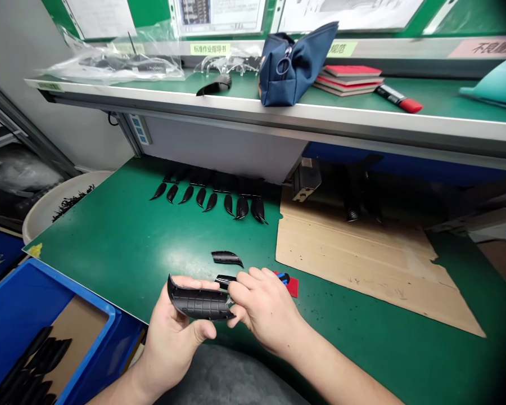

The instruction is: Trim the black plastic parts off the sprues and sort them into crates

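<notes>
My left hand [172,329] is closed around a curved black plastic shell [200,304], its ribbed hollow side turned up toward me. My right hand [263,309] is closed at the shell's right end. Between its fingertips a small metallic bit shows, and a blue-and-black end sticks out behind the knuckles; this looks like a utility knife [283,278], mostly hidden by the hand. Just beyond my hands lies another black shell [226,257] on the green table. A glossy black piece [225,280] is partly covered by my right fingers.
Several black curved parts [211,202] line the table's back. A red card [293,287] lies beside my right hand, with cardboard [362,270] to the right. Lower left is a blue bin [109,315] of black parts; behind it, a round tub [36,216]. A shelf [172,93] crosses above, carrying a blue pouch [287,73].
</notes>
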Motion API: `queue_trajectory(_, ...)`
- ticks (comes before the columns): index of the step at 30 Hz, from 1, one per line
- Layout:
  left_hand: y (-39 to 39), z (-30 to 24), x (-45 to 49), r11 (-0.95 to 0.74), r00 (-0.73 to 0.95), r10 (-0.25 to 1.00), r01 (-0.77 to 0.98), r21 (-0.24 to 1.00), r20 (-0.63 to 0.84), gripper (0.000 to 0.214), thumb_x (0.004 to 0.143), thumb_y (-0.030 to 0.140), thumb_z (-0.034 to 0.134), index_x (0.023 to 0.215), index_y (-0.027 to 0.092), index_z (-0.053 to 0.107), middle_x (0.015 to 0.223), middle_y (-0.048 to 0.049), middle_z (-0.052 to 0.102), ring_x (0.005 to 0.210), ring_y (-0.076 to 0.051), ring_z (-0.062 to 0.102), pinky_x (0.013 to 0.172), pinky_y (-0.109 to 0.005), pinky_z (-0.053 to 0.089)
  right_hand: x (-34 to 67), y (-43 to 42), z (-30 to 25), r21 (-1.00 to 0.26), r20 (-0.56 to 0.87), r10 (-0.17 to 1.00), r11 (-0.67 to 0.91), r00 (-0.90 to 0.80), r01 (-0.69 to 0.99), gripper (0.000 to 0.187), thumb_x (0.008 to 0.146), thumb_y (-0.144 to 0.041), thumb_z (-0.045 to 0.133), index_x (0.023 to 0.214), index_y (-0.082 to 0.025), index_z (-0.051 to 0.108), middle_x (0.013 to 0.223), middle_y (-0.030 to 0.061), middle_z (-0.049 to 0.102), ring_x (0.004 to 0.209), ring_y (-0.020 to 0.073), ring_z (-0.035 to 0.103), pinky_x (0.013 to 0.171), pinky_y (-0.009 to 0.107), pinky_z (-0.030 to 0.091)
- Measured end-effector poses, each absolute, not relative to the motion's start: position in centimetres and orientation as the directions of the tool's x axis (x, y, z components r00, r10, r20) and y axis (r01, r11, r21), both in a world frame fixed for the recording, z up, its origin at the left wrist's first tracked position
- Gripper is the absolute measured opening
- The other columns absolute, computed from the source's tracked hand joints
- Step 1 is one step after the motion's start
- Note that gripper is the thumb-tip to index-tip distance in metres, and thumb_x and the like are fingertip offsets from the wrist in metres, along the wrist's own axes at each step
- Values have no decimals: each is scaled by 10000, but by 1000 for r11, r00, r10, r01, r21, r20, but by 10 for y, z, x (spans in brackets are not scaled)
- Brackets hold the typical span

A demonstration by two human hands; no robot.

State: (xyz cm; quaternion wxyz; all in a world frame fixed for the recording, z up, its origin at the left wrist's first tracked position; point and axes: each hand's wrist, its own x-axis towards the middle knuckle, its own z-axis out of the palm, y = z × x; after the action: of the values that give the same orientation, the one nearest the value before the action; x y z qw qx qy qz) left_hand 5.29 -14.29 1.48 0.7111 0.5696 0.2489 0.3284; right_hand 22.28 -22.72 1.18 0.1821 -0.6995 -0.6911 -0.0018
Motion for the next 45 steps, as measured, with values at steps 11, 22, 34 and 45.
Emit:
queue_trajectory(11, -147, 4, 52, 115, 689, 724, -160, 980, 27, 476, 688, 286, 776, 1067, 245, 490, 1106, -47, 645, 1013, -196, 626, 884, -313, 500, 229, -239, 0, -511, 144, 989, 39, 40, 859, 589, 915, -655, 169, 693, -197, 467, 652, -4, 545, 600, 135, 416, 596, 271, 245)
queue_trajectory(22, -165, -1, 62, 367, 652, 757, -383, 848, -33, 515, 669, 279, 793, 1088, 264, 495, 1094, -26, 659, 983, -181, 650, 882, -291, 513, 214, -246, 2, -891, 187, 967, 92, 173, 445, 598, 840, -743, 190, 878, -204, 446, 828, 18, 476, 746, 160, 444, 669, 284, 380)
queue_trajectory(34, -167, -15, 54, 327, 656, 753, -323, 888, -39, 538, 675, 305, 789, 1103, 285, 464, 1119, -30, 634, 1001, -186, 621, 907, -304, 483, 225, -249, -4, -960, 50, 995, 71, -81, 271, 582, 855, -731, 240, 661, -199, 375, 630, -44, 321, 582, 108, 297, 549, 260, 257)
queue_trajectory(45, -102, -44, 89, -57, 679, 703, 350, 935, -211, 121, 848, 285, 439, 911, 197, 492, 703, 5, 545, 670, -168, 580, 667, -317, 485, 249, -285, -41, -745, -218, 907, -393, 360, 539, 232, 874, -410, 541, 756, -211, 536, 736, -21, 566, 670, 135, 475, 598, 247, 311)
